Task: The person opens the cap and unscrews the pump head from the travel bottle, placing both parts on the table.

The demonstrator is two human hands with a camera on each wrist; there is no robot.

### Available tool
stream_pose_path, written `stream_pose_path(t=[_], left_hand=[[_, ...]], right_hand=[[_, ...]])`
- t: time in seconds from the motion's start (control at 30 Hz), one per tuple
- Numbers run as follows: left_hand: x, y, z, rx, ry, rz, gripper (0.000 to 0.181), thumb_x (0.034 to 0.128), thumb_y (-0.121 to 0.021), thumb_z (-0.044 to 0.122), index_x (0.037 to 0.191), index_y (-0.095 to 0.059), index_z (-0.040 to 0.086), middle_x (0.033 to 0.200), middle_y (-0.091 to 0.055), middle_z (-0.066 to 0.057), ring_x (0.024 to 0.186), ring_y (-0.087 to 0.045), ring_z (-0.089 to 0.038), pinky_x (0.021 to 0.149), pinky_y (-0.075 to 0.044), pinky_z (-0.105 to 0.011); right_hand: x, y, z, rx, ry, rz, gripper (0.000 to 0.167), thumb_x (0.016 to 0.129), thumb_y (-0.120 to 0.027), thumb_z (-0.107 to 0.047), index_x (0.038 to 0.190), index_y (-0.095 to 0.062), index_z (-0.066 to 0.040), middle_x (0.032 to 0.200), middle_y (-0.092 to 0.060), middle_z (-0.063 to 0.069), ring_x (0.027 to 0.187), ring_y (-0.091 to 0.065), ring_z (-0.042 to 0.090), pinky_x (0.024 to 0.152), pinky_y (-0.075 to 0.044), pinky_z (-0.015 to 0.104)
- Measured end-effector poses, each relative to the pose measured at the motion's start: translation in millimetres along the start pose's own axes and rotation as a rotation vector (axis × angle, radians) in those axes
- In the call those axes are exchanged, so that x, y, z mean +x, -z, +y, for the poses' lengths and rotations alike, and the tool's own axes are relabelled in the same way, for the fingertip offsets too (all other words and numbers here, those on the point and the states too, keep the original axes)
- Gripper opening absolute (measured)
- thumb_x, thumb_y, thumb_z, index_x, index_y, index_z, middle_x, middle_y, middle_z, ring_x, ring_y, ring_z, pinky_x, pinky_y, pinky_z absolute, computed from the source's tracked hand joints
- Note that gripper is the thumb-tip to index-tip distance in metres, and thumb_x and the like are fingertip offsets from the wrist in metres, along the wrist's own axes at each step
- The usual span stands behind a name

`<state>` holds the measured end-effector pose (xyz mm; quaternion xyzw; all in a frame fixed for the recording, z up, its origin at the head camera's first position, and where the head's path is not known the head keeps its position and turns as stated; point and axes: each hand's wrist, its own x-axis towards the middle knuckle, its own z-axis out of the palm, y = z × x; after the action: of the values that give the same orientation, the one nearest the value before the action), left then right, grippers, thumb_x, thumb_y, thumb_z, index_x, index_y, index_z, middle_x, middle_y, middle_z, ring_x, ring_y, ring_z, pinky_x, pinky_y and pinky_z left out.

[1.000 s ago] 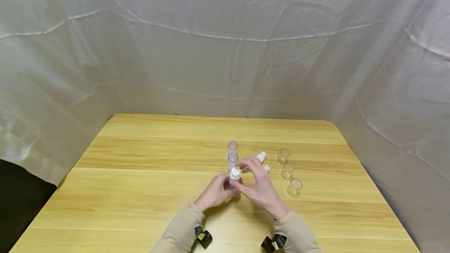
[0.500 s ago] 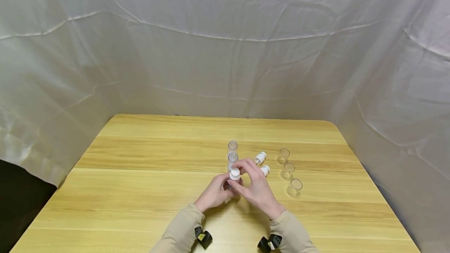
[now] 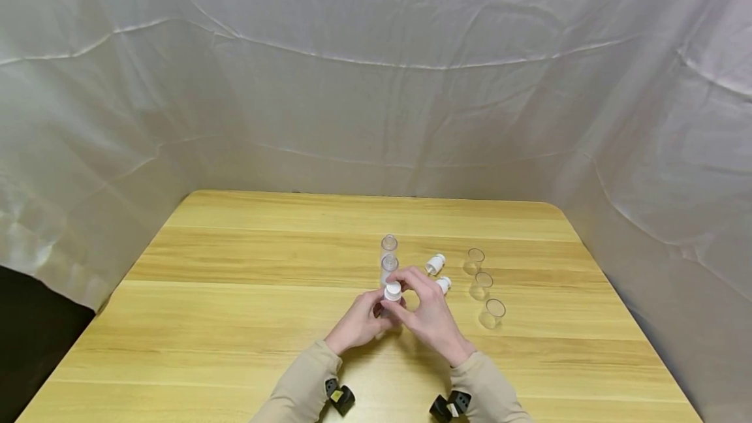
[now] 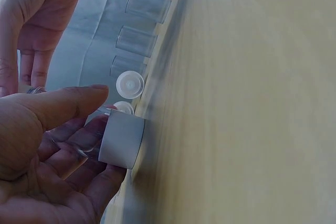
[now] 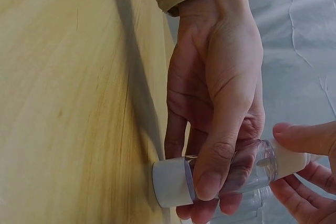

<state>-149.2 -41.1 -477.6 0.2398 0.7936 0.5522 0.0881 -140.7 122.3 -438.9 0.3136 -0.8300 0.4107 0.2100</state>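
Note:
Between my hands, above the table, stands a clear pump bottle [image 5: 244, 174] with a white base [image 5: 170, 183] and a white pump head [image 3: 392, 290]. My left hand [image 3: 360, 322] grips its clear body, thumb on one side and fingers curled behind. My right hand [image 3: 433, 320] pinches the white pump head between thumb and fingers. In the left wrist view the white base [image 4: 122, 139] juts from my left hand [image 4: 58, 108], and my right hand [image 4: 44, 14] is partly cut off at upper left. The head view hides most of the bottle's body behind my fingers.
Two more clear bottles [image 3: 389, 267] stand just beyond my hands. Right of them lie two white pump heads [image 3: 435, 264], one partly behind my right hand. Three clear caps [image 3: 492, 314] form a row farther right. A grey curtain [image 3: 388, 116] surrounds the wooden table [image 3: 235, 318].
My right hand has moved slightly left and closed in on the white pump head, uncovering more of the loose pump heads. My left hand has stayed in place with the bottle.

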Motion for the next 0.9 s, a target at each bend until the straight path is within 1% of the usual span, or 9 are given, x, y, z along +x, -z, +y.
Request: stream_pose_path(t=[0.13, 0.27, 0.4, 0.5, 0.57, 0.63, 0.73, 0.83, 0.9], left_hand=[[-0.4, 0.4, 0.9, -0.006, -0.015, 0.001, 0.03, 0.0862, -0.073, 0.003, 0.115, -0.068, -0.002, 0.114, -0.072, -0.016, 0.109, -0.066, -0.027, 0.098, -0.052, -0.023], [-0.5, 0.7, 1.4, -0.01, -0.02, 0.0, 0.031, 0.0862, -0.073, 0.003, 0.116, -0.067, -0.002, 0.115, -0.072, -0.017, 0.109, -0.066, -0.027, 0.098, -0.052, -0.023], [-0.6, 1.1, 1.3, -0.014, -0.02, -0.006, 0.032, 0.0849, -0.072, 0.001, 0.116, -0.067, -0.003, 0.113, -0.073, -0.017, 0.106, -0.066, -0.023, 0.096, -0.052, -0.022], [-0.5, 0.8, 0.6, -0.006, -0.018, -0.006, 0.031, 0.0835, -0.069, -0.003, 0.114, -0.067, -0.003, 0.111, -0.073, -0.018, 0.101, -0.066, -0.021, 0.093, -0.052, -0.021], [-0.2, 0.3, -0.2, -0.002, -0.018, -0.005, 0.031, 0.0825, -0.066, -0.006, 0.113, -0.067, -0.004, 0.11, -0.072, -0.019, 0.1, -0.066, -0.022, 0.091, -0.053, -0.022], [0.0, 0.0, -0.9, 0.001, -0.015, -0.002, 0.032, 0.082, -0.064, -0.007, 0.114, -0.067, -0.005, 0.111, -0.072, -0.02, 0.102, -0.067, -0.025, 0.092, -0.052, -0.021], [0.2, 0.0, -1.1, -0.02, -0.011, -0.006, 0.033, 0.0818, -0.065, -0.007, 0.115, -0.066, -0.006, 0.112, -0.072, -0.021, 0.106, -0.067, -0.031, 0.095, -0.052, -0.021], [-0.1, 0.2, -0.8, -0.029, -0.008, -0.006, 0.034, 0.0815, -0.068, -0.006, 0.116, -0.066, -0.006, 0.112, -0.072, -0.021, 0.108, -0.067, -0.03, 0.096, -0.052, -0.02], [-0.4, 0.4, -0.5, -0.025, -0.009, -0.006, 0.034, 0.0815, -0.068, -0.005, 0.116, -0.067, -0.005, 0.112, -0.072, -0.021, 0.107, -0.066, -0.027, 0.095, -0.052, -0.02]], right_hand=[[-0.3, 0.2, 1.3, 0.021, 0.02, 0.009, 0.039, 0.073, -0.086, -0.004, 0.108, -0.068, -0.005, 0.104, -0.072, 0.008, 0.092, -0.068, 0.02, 0.079, -0.061, 0.027], [-0.4, 0.7, 1.0, 0.035, 0.03, 0.009, 0.038, 0.073, -0.085, -0.002, 0.107, -0.069, -0.003, 0.104, -0.073, 0.01, 0.093, -0.069, 0.022, 0.08, -0.061, 0.028], [-1.0, 1.4, -1.0, 0.024, 0.002, -0.023, 0.037, 0.075, -0.083, -0.001, 0.109, -0.068, -0.003, 0.108, -0.073, 0.009, 0.1, -0.069, 0.023, 0.09, -0.059, 0.033], [-2.3, 1.4, -2.8, -0.001, -0.035, -0.066, 0.044, 0.076, -0.081, -0.002, 0.116, -0.064, -0.004, 0.115, -0.069, 0.008, 0.107, -0.065, 0.022, 0.097, -0.057, 0.038], [-3.4, 1.0, -3.8, -0.019, -0.056, -0.08, 0.05, 0.075, -0.081, -0.004, 0.12, -0.06, -0.005, 0.118, -0.065, 0.008, 0.109, -0.062, 0.021, 0.098, -0.055, 0.039], [-4.3, 0.3, -4.5, -0.03, -0.068, -0.072, 0.052, 0.074, -0.083, -0.006, 0.121, -0.058, -0.006, 0.118, -0.062, 0.008, 0.105, -0.06, 0.018, 0.094, -0.056, 0.037], [-4.3, -1.4, -4.5, -0.031, -0.064, -0.026, 0.05, 0.074, -0.086, -0.01, 0.116, -0.059, -0.005, 0.112, -0.061, 0.007, 0.096, -0.059, 0.015, 0.086, -0.056, 0.031], [-3.6, -3.5, -3.5, -0.031, -0.045, 0.026, 0.047, 0.072, -0.088, -0.012, 0.11, -0.06, -0.005, 0.106, -0.062, 0.006, 0.089, -0.059, 0.013, 0.078, -0.057, 0.03], [-3.4, -4.5, -2.9, -0.032, -0.035, 0.05, 0.044, 0.073, -0.088, -0.011, 0.107, -0.061, -0.005, 0.103, -0.063, 0.006, 0.086, -0.059, 0.012, 0.074, -0.057, 0.03]])
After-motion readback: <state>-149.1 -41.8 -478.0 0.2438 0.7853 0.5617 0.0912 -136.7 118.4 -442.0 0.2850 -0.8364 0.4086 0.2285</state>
